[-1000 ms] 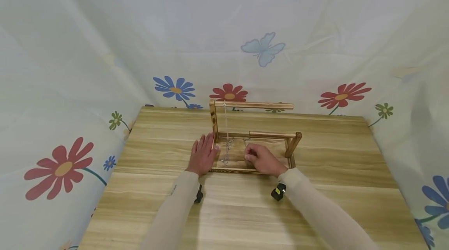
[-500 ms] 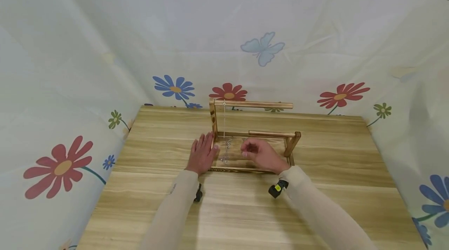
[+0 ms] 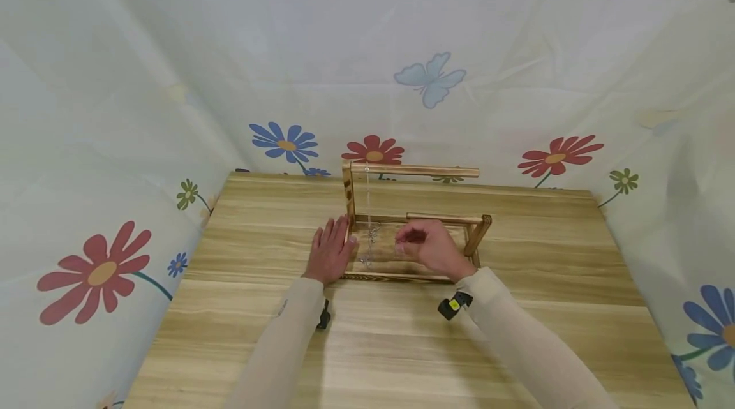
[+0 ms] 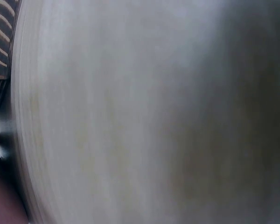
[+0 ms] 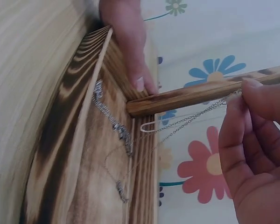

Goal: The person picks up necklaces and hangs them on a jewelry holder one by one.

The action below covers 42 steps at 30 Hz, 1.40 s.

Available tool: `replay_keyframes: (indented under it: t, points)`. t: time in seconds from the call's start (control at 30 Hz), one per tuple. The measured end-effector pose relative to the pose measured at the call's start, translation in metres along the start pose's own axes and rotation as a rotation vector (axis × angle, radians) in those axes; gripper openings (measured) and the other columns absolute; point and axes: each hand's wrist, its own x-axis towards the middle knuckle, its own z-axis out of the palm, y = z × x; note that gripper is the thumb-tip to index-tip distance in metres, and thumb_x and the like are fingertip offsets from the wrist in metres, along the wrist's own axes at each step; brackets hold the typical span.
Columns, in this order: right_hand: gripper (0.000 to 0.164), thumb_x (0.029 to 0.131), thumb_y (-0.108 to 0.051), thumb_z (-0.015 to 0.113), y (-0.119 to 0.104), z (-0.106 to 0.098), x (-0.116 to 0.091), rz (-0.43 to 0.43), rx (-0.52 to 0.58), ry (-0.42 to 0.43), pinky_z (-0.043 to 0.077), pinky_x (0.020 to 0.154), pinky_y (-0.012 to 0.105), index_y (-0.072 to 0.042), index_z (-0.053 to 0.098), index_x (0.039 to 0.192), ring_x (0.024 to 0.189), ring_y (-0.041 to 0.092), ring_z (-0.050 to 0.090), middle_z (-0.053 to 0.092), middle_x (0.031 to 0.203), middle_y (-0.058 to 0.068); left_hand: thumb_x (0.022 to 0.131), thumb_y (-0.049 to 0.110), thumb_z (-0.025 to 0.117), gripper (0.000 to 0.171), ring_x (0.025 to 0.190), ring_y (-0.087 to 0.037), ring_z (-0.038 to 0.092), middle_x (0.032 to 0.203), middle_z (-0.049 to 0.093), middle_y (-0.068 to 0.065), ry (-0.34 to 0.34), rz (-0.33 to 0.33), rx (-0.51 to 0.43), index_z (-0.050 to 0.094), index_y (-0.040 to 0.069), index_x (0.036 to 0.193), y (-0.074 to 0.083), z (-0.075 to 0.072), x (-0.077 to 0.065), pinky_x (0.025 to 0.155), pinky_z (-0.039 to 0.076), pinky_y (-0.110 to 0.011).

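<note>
A wooden jewelry stand (image 3: 413,171) has a tray base (image 3: 385,279) and two bars at different heights. My right hand (image 3: 433,248) is over the tray; in the right wrist view its thumb and index finger pinch a thin silver necklace (image 5: 196,116), which droops toward the tray. Another silver chain (image 3: 369,198) hangs from the upper bar near its left end, its lower part bunched in the tray (image 5: 113,119). My left hand (image 3: 329,252) rests with extended fingers at the stand's left end. The left wrist view shows mostly blurred tabletop.
The stand sits on a wood-grain table (image 3: 390,345), near its back edge. The lower bar (image 3: 445,219) reaches left from the right post (image 3: 480,235), close behind my right hand. A white flower-print curtain (image 3: 321,64) surrounds the table on the back and sides.
My right hand has risen a little from the tray and shifted slightly, its pinching fingers now higher and turned left. My left hand stays at the stand's left end.
</note>
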Motion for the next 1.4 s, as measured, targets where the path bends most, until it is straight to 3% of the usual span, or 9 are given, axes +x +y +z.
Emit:
replay_keyframes:
  t: [0.37,0.8,1.07,1.17,1.4]
  points:
    - [0.010,0.095,-0.002,0.073,-0.023,-0.001,0.005,-0.029,-0.018,0.025,0.058,0.075,0.025,-0.008,0.076,0.103,0.086,0.021,0.068,0.073,0.099,0.015,0.114,0.045,0.028,0.065,0.165,-0.033,0.008,0.176,0.019,-0.009,-0.004,-0.001,-0.002,0.011,0.015,0.169,0.001,-0.002,-0.001,0.132,0.000,-0.056]
    - [0.011,0.095,-0.003,0.074,-0.033,-0.004,0.012,-0.026,0.003,0.042,0.057,0.074,0.026,-0.009,0.077,0.103,0.084,0.017,0.067,0.074,0.099,0.013,0.114,0.041,0.031,0.064,0.165,-0.036,0.011,0.175,0.021,-0.012,0.021,0.011,-0.018,0.015,0.011,0.169,0.001,-0.001,-0.001,0.132,0.002,-0.057]
    - [0.006,0.096,-0.010,0.076,-0.046,-0.012,0.016,-0.009,-0.084,0.030,0.059,0.069,0.029,-0.012,0.082,0.097,0.077,0.016,0.072,0.080,0.093,0.008,0.115,0.041,0.030,0.064,0.165,-0.035,0.010,0.176,0.019,-0.011,0.005,0.000,-0.002,0.013,0.012,0.169,0.003,-0.002,-0.001,0.132,0.002,-0.058]
    - [0.006,0.096,-0.012,0.076,-0.052,-0.016,0.019,0.018,-0.068,0.030,0.061,0.069,0.031,-0.011,0.082,0.097,0.077,0.021,0.074,0.080,0.092,0.011,0.114,0.041,0.031,0.064,0.165,-0.036,0.010,0.175,0.020,-0.011,0.010,0.003,-0.007,0.014,0.012,0.169,0.002,-0.002,0.000,0.132,0.003,-0.058]
    - [0.009,0.097,-0.007,0.073,-0.065,-0.027,0.026,0.043,0.081,0.037,0.065,0.075,0.032,-0.002,0.079,0.103,0.090,0.045,0.073,0.075,0.101,0.029,0.114,0.044,0.028,0.065,0.165,-0.034,0.009,0.176,0.020,-0.009,0.013,0.007,-0.003,0.012,0.014,0.170,-0.001,0.001,0.001,0.132,0.002,-0.057]
